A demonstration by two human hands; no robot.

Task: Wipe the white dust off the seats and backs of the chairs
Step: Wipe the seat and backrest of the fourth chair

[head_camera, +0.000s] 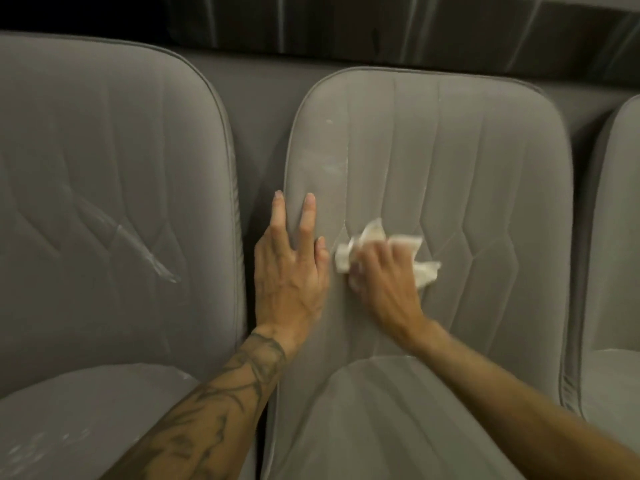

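The grey padded back of the middle chair (450, 161) fills the centre. White dust smears (329, 164) mark its upper left panel. My right hand (381, 275) presses a crumpled white cloth (377, 237) against the back's lower left part. My left hand (291, 261) lies flat on the back's left edge, fingers apart, with some fingers wrapped round the side. The middle chair's seat (381, 427) is below my arms. The left chair's back (114, 188) carries a white streak (149, 258), and its seat (69, 424) shows white dust.
A third grey chair (620, 237) shows at the right edge, with white dust on its seat. Narrow dark gaps separate the chairs. Behind the backs runs a grey ledge and a dark striped wall (381, 26).
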